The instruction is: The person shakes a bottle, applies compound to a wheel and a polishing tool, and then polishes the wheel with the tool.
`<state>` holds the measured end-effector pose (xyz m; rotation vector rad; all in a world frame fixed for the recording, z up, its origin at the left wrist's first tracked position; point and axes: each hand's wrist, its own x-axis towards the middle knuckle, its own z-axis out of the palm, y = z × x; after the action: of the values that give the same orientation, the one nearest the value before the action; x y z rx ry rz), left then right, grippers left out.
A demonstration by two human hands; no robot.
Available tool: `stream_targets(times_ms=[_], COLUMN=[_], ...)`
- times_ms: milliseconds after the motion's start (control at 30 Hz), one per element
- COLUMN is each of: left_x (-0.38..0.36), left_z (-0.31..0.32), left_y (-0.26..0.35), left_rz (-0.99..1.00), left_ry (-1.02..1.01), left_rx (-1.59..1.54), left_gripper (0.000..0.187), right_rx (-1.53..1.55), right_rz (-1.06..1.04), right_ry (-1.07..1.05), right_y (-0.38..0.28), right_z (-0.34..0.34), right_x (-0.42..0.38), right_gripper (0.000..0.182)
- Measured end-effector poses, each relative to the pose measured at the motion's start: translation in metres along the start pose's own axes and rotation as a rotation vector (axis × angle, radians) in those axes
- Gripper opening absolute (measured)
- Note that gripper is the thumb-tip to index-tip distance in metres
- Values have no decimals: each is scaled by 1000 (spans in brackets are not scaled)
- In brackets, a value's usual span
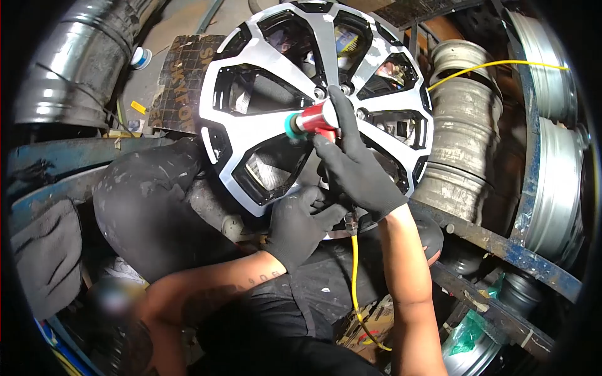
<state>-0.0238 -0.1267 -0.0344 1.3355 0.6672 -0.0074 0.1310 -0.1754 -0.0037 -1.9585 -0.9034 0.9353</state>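
A silver and black alloy wheel (260,128) leans before me, close to my knees. My right hand (367,172), in a dark grey glove, is closed around a red air sander (311,119). The tool's small green disc (291,125) is right at the face of a spoke, left of the hub. From the tool's lower end, below my right palm, a yellow air hose (355,269) runs down. My gloved left hand (295,229) has its fingers curled at the wheel's lower edge, beside the hose fitting (351,222); what they grip is hidden.
Bare metal rims (461,131) stand stacked on the right, with more silver rims (552,188) behind a blue metal frame (530,163). A large rim stack (72,69) stands at upper left. A printed board (179,84) lies behind the wheel. Cardboard (373,319) lies below the hose.
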Motion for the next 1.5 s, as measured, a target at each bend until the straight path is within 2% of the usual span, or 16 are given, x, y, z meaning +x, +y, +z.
stream_targets(times_ms=[33, 133, 233, 267, 367, 533, 633, 833, 933, 1033, 1167, 1267, 1333, 1433, 1500], left_x=[-2, -5, -11, -10, -6, -2, 0, 0, 1, 0, 0, 2, 4, 4, 5], left_z=[-2, 2, -1, -3, -8, -2, -3, -4, -3, -7, -6, -4, -4, -4, 4], left_y=[2, -14, -9, -6, 5, 6, 11, 14, 5, 15, 13, 5, 5, 6, -12], left_rz=[-28, -63, -180, -209, -303, -417, -441, -446, -377, -457, -444, -415, -374, -404, -256], left_ry=[-13, -28, -6, -22, -54, -44, -69, -62, -57, -86, -88, -144, -178, -218, -244], left_rx=[-57, -248, -461, -438, -428, -629, -644, -616, -619, -623, -583, -590, -539, -545, -615], left_gripper=[23, 23, 24, 23, 22, 21, 18, 18, 21, 16, 18, 22, 25, 32, 37], right_rx=[85, 52, -51, 31, -27, -41, -73, -86, -96, -107, -59, -160, -45, 13, 36], right_rz=[91, -10, -123, -53, -38, -88, -111, -124, -103, -106, -95, -141, 103, 80, 152], right_ry=[-39, -26, -23, -42, -26, 15, 30, 23, 19, 13, -15, 26, -23, 31, -16], right_y=[-8, -6, -6, -12, -12, -12, -9, -8, -9, -9, -11, -7, -21, -17, -27], right_z=[-1, 3, 9, 9, 9, 11, 12, 12, 12, 12, 11, 11, 6, 12, 9], right_x=[-2, -4, -3, -4, -5, -5, -4, -3, -3, -3, -2, -1, -1, 2, 2], right_gripper=[76, 78, 79, 79, 78, 76, 76, 77, 77, 76, 77, 77, 76, 75, 74])
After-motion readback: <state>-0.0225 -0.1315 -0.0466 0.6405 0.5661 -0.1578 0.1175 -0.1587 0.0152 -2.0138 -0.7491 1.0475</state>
